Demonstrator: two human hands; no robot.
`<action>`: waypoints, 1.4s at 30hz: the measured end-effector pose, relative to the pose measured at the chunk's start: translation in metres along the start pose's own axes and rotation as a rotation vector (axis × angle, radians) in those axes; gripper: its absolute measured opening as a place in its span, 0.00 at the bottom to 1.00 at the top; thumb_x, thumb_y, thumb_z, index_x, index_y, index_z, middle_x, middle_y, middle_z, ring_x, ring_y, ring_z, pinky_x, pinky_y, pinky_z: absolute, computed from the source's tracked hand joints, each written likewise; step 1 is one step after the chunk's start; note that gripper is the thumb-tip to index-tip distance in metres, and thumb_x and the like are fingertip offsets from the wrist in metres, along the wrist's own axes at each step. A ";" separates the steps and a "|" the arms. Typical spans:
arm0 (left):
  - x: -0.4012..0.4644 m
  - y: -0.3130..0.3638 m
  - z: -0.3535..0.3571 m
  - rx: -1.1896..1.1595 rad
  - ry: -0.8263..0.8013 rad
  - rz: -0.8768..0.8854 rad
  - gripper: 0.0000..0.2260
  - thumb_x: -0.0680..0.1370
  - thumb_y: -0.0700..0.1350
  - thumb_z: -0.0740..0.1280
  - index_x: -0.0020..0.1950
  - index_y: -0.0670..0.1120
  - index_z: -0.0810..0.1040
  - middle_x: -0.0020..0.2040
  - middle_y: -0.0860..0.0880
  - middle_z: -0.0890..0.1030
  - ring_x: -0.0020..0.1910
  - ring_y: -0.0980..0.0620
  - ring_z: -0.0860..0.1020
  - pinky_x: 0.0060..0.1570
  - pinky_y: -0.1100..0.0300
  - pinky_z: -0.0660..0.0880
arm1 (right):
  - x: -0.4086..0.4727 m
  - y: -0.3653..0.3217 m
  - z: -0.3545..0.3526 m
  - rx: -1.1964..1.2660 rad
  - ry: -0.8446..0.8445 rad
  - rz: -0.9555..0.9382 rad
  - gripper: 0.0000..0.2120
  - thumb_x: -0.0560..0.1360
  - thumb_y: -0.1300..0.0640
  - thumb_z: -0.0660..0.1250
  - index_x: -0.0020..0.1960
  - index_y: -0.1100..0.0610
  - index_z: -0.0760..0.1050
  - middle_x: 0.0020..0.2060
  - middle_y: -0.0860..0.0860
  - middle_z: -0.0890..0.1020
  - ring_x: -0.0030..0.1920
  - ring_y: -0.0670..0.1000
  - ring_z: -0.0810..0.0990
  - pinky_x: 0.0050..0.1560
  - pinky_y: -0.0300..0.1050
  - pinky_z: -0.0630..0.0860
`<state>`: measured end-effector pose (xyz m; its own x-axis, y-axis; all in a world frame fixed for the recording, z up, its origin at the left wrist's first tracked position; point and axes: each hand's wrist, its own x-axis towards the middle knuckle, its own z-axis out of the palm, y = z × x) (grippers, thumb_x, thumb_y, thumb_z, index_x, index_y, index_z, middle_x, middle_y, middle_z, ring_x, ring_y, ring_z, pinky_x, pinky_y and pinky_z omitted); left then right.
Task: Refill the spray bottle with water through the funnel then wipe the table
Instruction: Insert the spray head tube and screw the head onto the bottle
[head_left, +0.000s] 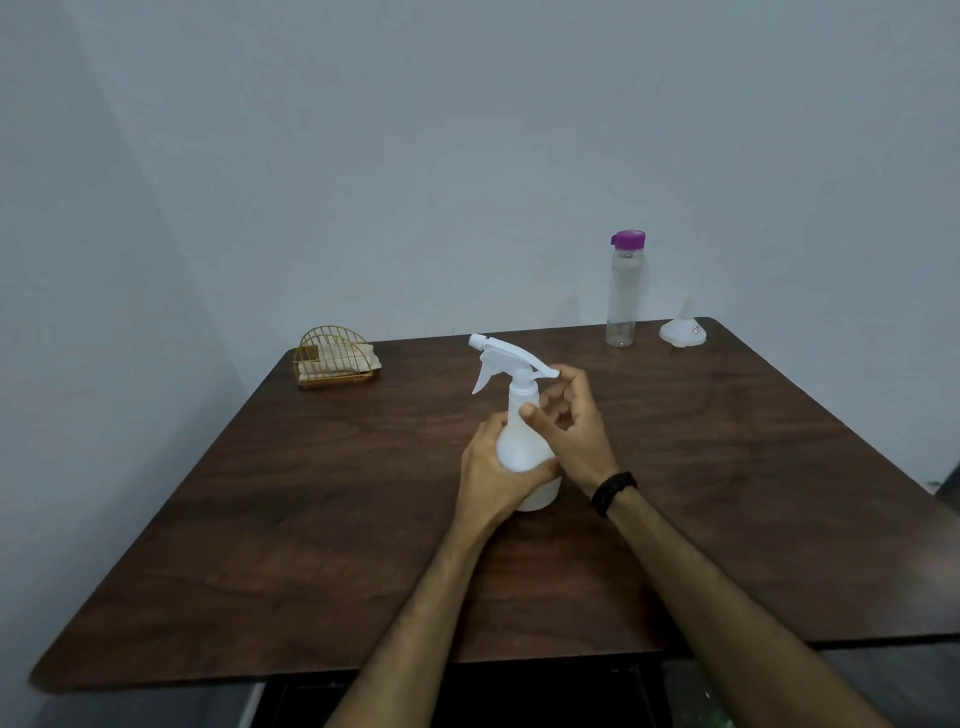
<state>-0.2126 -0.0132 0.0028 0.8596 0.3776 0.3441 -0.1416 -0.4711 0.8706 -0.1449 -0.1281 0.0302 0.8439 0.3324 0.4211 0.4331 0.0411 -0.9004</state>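
Note:
A white spray bottle (524, 447) with its trigger head (501, 356) screwed on stands upright on the middle of the dark wooden table (311, 519). My left hand (491, 475) grips the bottle's body from the left. My right hand (569, 421) is just right of the neck, its thumb tip touching the bottle below the collar and its fingers loosely curled beside the head, not closed round it. A clear water bottle (623, 296) with a purple cap stands at the back right. A white funnel (683, 327) lies mouth down to its right.
A gold wire holder (332, 364) with a folded cloth inside sits at the back left of the table. A plain wall runs behind the table's far edge. A black band is on my right wrist (613, 491).

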 end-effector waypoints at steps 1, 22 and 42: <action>-0.001 0.005 -0.002 0.023 -0.038 0.003 0.31 0.60 0.58 0.81 0.60 0.57 0.75 0.54 0.58 0.81 0.54 0.62 0.79 0.50 0.62 0.79 | 0.003 -0.008 0.000 -0.029 -0.058 -0.020 0.34 0.65 0.37 0.75 0.66 0.41 0.67 0.54 0.44 0.80 0.51 0.42 0.80 0.52 0.40 0.77; -0.075 0.055 0.020 -0.535 -0.096 -0.521 0.30 0.56 0.51 0.84 0.55 0.47 0.83 0.49 0.50 0.86 0.49 0.51 0.84 0.50 0.52 0.83 | 0.018 -0.046 -0.014 0.068 -0.519 0.664 0.10 0.78 0.54 0.69 0.53 0.61 0.79 0.46 0.56 0.83 0.48 0.56 0.82 0.50 0.49 0.79; -0.105 0.079 0.040 -0.696 -0.248 -0.622 0.17 0.66 0.46 0.81 0.52 0.45 0.83 0.50 0.46 0.87 0.52 0.47 0.84 0.55 0.49 0.81 | 0.005 -0.055 -0.031 -0.196 -0.622 0.844 0.19 0.79 0.44 0.66 0.50 0.61 0.77 0.40 0.56 0.84 0.39 0.51 0.82 0.41 0.44 0.81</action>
<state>-0.2942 -0.1221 0.0214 0.9470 0.1835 -0.2637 0.1835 0.3646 0.9129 -0.1547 -0.1579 0.0848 0.6088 0.6076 -0.5101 -0.1262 -0.5607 -0.8184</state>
